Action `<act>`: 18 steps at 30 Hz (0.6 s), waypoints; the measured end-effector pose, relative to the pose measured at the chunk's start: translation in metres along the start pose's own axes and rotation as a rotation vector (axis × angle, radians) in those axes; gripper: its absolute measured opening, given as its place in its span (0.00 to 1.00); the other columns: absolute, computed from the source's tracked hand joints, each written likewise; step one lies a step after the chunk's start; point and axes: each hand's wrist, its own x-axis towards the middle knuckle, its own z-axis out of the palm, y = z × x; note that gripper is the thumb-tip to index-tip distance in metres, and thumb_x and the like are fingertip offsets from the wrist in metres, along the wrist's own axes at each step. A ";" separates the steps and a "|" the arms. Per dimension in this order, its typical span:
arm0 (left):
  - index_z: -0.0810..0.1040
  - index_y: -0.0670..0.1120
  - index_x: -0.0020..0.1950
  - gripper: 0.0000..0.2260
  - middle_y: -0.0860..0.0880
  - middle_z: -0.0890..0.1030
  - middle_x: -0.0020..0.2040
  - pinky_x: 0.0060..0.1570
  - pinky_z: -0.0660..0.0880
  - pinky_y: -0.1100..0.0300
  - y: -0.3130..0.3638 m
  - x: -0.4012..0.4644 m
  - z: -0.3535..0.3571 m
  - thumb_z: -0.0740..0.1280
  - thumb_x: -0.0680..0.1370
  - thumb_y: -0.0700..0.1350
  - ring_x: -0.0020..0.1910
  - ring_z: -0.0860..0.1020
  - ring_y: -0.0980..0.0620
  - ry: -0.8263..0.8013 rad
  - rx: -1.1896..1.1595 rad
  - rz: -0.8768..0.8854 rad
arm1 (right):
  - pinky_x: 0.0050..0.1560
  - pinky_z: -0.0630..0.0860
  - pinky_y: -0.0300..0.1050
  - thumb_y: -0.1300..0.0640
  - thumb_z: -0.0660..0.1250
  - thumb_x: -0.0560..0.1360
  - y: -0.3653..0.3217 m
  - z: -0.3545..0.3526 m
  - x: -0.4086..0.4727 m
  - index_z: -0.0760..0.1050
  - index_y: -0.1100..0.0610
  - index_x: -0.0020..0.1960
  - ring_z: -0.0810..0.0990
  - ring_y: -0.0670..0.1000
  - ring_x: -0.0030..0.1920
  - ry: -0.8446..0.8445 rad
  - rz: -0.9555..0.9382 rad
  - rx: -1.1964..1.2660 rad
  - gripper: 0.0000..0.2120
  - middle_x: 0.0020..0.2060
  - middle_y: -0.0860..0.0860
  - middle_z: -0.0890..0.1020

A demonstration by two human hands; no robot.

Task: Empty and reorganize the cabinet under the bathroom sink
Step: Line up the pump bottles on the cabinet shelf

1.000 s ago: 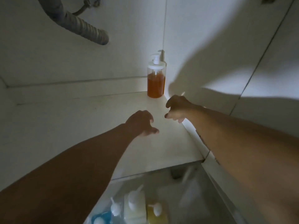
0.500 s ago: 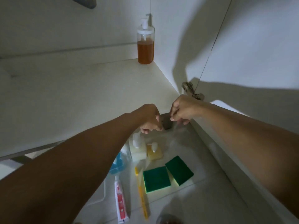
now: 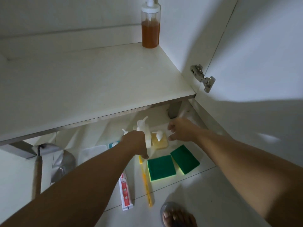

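Note:
An amber pump bottle (image 3: pixel 150 30) stands alone in the back right corner of the white cabinet shelf (image 3: pixel 98 82). On the floor below stand a white pump bottle (image 3: pixel 148 138), a yellow pump bottle (image 3: pixel 159 141) and a blue one (image 3: pixel 113 144). My left hand (image 3: pixel 136 144) hangs right beside the white bottle, fingers loosely curled, nothing seen in its grip. My right hand (image 3: pixel 180 131) hovers just right of the yellow bottle, fingers relaxed and holding nothing.
Two green sponges (image 3: pixel 161 167) (image 3: pixel 185 158), a yellow toothbrush (image 3: pixel 146 182), a toothpaste tube (image 3: pixel 125 192) and a clear lidded box (image 3: pixel 93 153) lie on the floor. A wooden-handled brush (image 3: pixel 37 174) lies at left. My foot (image 3: pixel 177 217) is near. The cabinet door with its hinge (image 3: pixel 202 77) stands open at right.
The view dropped from the shelf to the floor. Both hands came out of the cabinet and moved down over the pump bottles on the floor.

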 end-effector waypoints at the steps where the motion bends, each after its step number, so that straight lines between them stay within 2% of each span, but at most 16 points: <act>1: 0.76 0.44 0.51 0.22 0.48 0.79 0.45 0.44 0.77 0.58 -0.006 0.001 0.005 0.79 0.66 0.55 0.41 0.80 0.50 0.045 0.009 -0.028 | 0.57 0.76 0.45 0.54 0.76 0.71 -0.004 0.005 0.003 0.76 0.60 0.64 0.80 0.52 0.55 0.012 -0.022 0.003 0.24 0.57 0.54 0.81; 3: 0.76 0.45 0.57 0.26 0.48 0.79 0.50 0.43 0.73 0.59 -0.017 0.003 0.011 0.78 0.66 0.55 0.45 0.78 0.50 0.153 0.003 -0.081 | 0.59 0.76 0.47 0.54 0.76 0.71 -0.013 0.013 0.012 0.75 0.59 0.66 0.79 0.53 0.56 0.033 -0.062 -0.007 0.26 0.59 0.55 0.80; 5: 0.76 0.45 0.57 0.24 0.47 0.80 0.51 0.42 0.71 0.60 -0.025 0.006 0.012 0.78 0.68 0.54 0.45 0.77 0.50 0.264 -0.028 -0.136 | 0.60 0.76 0.48 0.55 0.76 0.71 -0.018 0.020 0.022 0.73 0.58 0.68 0.78 0.53 0.59 0.040 -0.082 -0.024 0.27 0.62 0.54 0.79; 7: 0.75 0.44 0.58 0.24 0.46 0.79 0.53 0.43 0.70 0.59 -0.030 0.011 0.013 0.77 0.69 0.54 0.50 0.78 0.47 0.369 -0.053 -0.163 | 0.61 0.74 0.47 0.56 0.76 0.71 -0.021 0.026 0.031 0.72 0.57 0.69 0.76 0.54 0.62 0.034 -0.082 -0.071 0.29 0.65 0.53 0.77; 11: 0.72 0.47 0.64 0.31 0.47 0.75 0.61 0.57 0.69 0.55 -0.040 0.025 0.014 0.76 0.68 0.59 0.60 0.71 0.47 0.510 0.023 -0.109 | 0.61 0.74 0.48 0.57 0.76 0.70 -0.021 0.035 0.043 0.72 0.56 0.70 0.75 0.55 0.62 0.004 -0.067 -0.154 0.29 0.65 0.54 0.77; 14: 0.70 0.49 0.69 0.37 0.49 0.73 0.65 0.63 0.64 0.53 -0.048 0.036 0.016 0.75 0.65 0.63 0.64 0.68 0.48 0.473 0.063 -0.028 | 0.60 0.75 0.49 0.59 0.75 0.71 -0.021 0.041 0.048 0.73 0.56 0.69 0.76 0.55 0.60 -0.001 -0.061 -0.202 0.27 0.63 0.54 0.77; 18: 0.68 0.50 0.71 0.41 0.50 0.74 0.65 0.69 0.57 0.49 -0.050 0.047 0.018 0.78 0.63 0.61 0.68 0.66 0.47 0.353 -0.047 0.060 | 0.62 0.74 0.49 0.62 0.70 0.74 -0.016 0.051 0.051 0.75 0.56 0.67 0.76 0.55 0.61 0.041 -0.079 -0.250 0.21 0.62 0.53 0.79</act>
